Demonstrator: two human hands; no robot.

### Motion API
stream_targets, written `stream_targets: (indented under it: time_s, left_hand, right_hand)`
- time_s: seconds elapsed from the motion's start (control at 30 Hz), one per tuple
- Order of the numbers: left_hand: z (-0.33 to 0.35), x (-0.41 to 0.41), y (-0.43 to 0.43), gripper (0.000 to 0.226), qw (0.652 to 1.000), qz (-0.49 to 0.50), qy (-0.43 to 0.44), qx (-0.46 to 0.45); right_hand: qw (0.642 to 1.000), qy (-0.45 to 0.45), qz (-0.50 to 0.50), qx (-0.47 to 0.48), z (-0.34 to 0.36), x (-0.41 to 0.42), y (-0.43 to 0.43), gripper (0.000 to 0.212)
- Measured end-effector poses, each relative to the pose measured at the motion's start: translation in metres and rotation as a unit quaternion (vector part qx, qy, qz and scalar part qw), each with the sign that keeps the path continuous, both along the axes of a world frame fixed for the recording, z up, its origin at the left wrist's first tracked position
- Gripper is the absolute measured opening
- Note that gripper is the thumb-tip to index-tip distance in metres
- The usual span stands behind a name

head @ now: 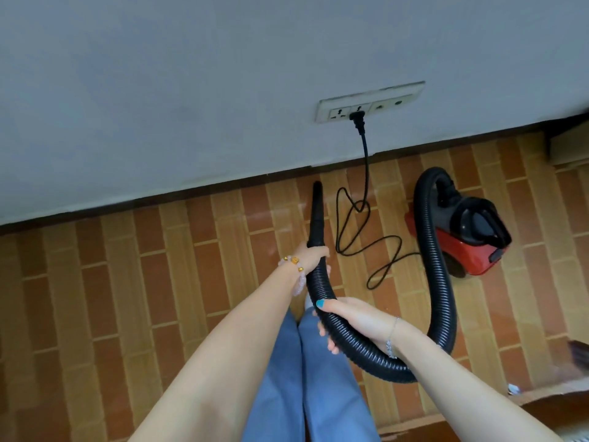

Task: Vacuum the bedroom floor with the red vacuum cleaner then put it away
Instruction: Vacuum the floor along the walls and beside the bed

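Red vacuum cleaner (468, 237) on floor (127, 282) at 2 o'clock, plugged into wall socket (369, 106). Left hand (310, 255) grip clamped below nozzle (316, 215), right hand (347, 320) grip clamped on hose (436, 282). Step likely vacuuming start; next: lower nozzle to floor.

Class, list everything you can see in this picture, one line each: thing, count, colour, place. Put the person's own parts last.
Red canister vacuum cleaner: one, red with black top, on the floor at right, near the wall.
Black ribbed vacuum hose: one, black, arching from the canister down and round to both hands.
Black tapered nozzle: one, black, at the hose end, pointing toward the wall.
Black power cord: one, black, looped on the floor, plugged in.
White wall socket plate: one, white, low on the wall.
Grey wall: one, grey, top half.
Brown tiled floor: one, orange-brown, bottom half.
Blue trousers: one pair, blue, bottom centre.
Left hand: one, beaded bracelet, gripping the hose near the nozzle.
Right hand: one, teal nail, thin bracelet, gripping the hose lower down.
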State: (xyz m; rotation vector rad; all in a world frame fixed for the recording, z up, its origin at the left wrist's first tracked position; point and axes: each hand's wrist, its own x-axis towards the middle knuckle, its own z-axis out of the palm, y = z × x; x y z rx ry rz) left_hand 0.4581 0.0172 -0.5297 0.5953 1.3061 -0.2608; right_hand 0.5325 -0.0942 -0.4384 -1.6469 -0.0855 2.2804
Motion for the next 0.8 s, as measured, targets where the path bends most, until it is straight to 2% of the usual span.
stream_targets:
  time_s: [0.27,0.43,0.6,0.8]
  left_hand:
    - [-0.009,0.014,0.015,0.008,1.0,0.001,-0.002,-0.027]
    - [-0.019,-0.001,0.02,0.021,0.999,0.006,0.019,-0.041]
    - [-0.031,-0.036,0.019,0.022,0.998,0.042,0.051,0.022]
    - [-0.033,-0.083,0.021,0.018,0.992,0.105,0.06,0.034]
  right_hand:
    - [0.998,0.009,-0.054,-0.002,-0.006,0.013,0.012,0.028]
    - [0.997,0.024,-0.076,-0.017,-0.02,0.0,0.025,0.027]
    - [0.999,-0.016,0.01,0.041,-0.027,-0.026,0.033,0.025]
    - [0.988,-0.044,0.119,0.09,-0.027,-0.062,0.047,0.028]
